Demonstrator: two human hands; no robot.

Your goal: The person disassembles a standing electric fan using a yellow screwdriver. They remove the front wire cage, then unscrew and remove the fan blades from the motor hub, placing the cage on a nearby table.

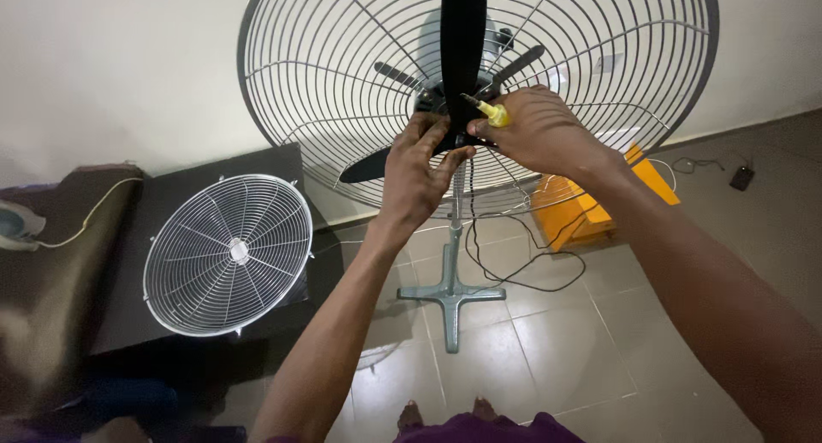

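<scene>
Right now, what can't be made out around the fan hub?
Head view only:
- Fan hub: covered by the left hand and right hand.
- Yellow-handled tool: its tip is hidden behind the upright black blade.
- Rear guard: its top is cut off by the frame edge.
- Small dark object on the floor: too small to identify.

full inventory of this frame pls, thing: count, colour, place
fan rear guard: 1, silver wire, on the stand, top centre
fan blades: black, at the hub
screwdriver: 1, yellow handle, in right hand at the hub
fan stand: 1, grey cross base, on tiled floor
loose front guard: 1, silver wire, leaning on a dark box, left
cable: 1, black, on floor right of the stand
yellow box: 1, floor behind the guard
left hand: at the hub, touching the blades
right hand: gripping the screwdriver
</scene>
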